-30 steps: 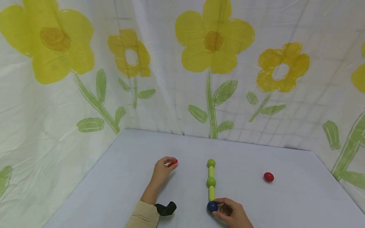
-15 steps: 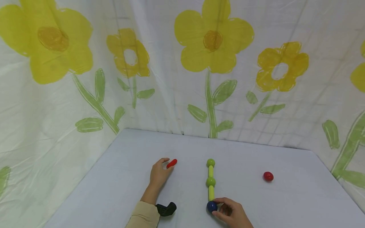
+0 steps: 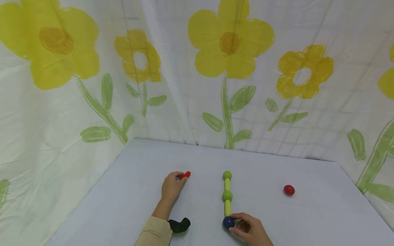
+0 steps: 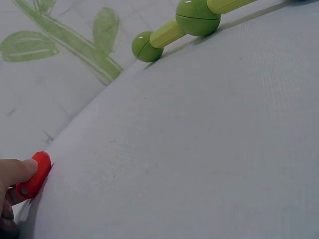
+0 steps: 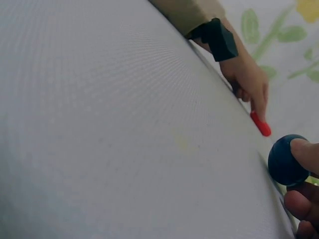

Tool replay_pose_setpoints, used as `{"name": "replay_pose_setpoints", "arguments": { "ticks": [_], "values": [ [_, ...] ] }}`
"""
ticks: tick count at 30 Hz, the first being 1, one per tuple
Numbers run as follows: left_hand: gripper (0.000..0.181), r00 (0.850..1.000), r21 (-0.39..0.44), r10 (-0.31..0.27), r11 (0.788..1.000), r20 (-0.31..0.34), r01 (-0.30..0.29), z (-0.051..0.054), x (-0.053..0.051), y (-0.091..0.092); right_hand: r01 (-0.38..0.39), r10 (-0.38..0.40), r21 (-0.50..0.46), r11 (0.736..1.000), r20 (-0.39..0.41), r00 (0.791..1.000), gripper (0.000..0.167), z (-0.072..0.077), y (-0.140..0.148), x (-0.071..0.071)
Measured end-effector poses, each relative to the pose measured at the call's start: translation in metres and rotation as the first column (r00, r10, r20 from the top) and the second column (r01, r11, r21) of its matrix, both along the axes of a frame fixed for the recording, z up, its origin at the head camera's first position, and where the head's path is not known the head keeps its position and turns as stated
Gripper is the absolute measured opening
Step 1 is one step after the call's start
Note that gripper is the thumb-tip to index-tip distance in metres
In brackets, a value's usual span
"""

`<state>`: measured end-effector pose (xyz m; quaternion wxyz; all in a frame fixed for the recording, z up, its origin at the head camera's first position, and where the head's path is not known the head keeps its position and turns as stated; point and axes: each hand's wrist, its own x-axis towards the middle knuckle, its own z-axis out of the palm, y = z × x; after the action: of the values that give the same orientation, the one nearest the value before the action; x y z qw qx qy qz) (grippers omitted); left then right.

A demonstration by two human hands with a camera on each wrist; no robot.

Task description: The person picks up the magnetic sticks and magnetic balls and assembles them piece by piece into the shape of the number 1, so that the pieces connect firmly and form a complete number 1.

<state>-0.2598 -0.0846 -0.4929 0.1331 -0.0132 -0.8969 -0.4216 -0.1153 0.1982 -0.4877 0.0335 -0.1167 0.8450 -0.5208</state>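
Between its thumb and fingers, my left hand pinches a short red rod, which lies at the table surface left of centre. With thumb and fingers, my right hand holds a dark blue ball. That ball sits at the near end of a straight chain: a yellow-green rod, a green ball, another yellow-green rod and a second green ball at the far end. In the right wrist view the thumb presses on the blue ball's side.
A red ball lies alone on the right part of the white table. Behind the table hangs a white curtain painted with yellow flowers. A black wrist mount sticks out from the left sleeve.
My left hand loosened its fingers around the red rod half a second ago and now pinches it again, slightly lower left. The right hand stays on the blue ball.
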Motion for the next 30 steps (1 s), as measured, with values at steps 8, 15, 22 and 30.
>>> {"name": "replay_pose_setpoints", "arguments": {
  "ticks": [8, 15, 22, 30],
  "values": [
    [0.027, 0.999, -0.106, -0.027, 0.994, 0.02, 0.029, 0.0036, 0.0039, 0.002, 0.002, -0.002, 0.015, 1.0, -0.031, 1.0, 0.038, -0.001, 0.0011, 0.0001],
    [0.027, 0.999, -0.052, -0.032, 0.998, 0.028, 0.033, 0.0026, 0.0033, 0.0012, 0.003, -0.003, -0.002, 1.0, 0.01, 1.0, 0.037, 0.0, -0.0002, 0.0001],
    [0.026, 0.998, 0.114, -0.052, 0.992, 0.035, 0.047, -0.0002, -0.001, -0.0034, 0.002, -0.003, 0.024, 1.0, 0.029, 1.0, 0.038, 0.0008, 0.0004, -0.0032],
    [0.027, 0.993, 0.241, -0.096, 0.967, 0.061, 0.079, 0.0009, -0.002, -0.0026, 0.003, -0.004, 0.036, 0.999, 0.034, 0.999, 0.039, 0.0037, 0.0013, -0.0071]
  ]
}}
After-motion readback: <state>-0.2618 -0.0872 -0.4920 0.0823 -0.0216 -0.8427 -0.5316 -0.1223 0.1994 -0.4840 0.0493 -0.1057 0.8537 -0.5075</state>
